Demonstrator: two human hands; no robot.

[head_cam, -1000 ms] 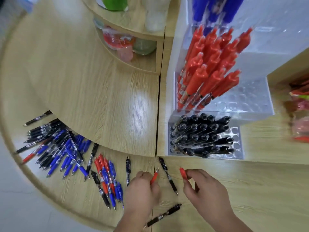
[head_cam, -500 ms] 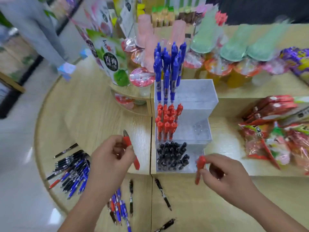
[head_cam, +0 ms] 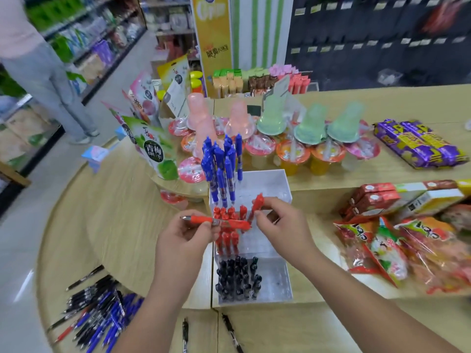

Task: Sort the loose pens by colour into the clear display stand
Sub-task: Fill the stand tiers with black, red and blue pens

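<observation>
Fingertips of the left hand (head_cam: 183,238) are pinched on a level red pen (head_cam: 201,219); a tilted red pen (head_cam: 258,203) is pinched by the right hand (head_cam: 280,225), both held above the middle tier of the clear display stand (head_cam: 267,179).

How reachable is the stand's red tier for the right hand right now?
Probably yes. The right hand, pinching a red pen, hangs right over the red tier, whose right side shows bare. Only the left hand holds a second pen crosswise over the standing pens, beside that path.
</observation>
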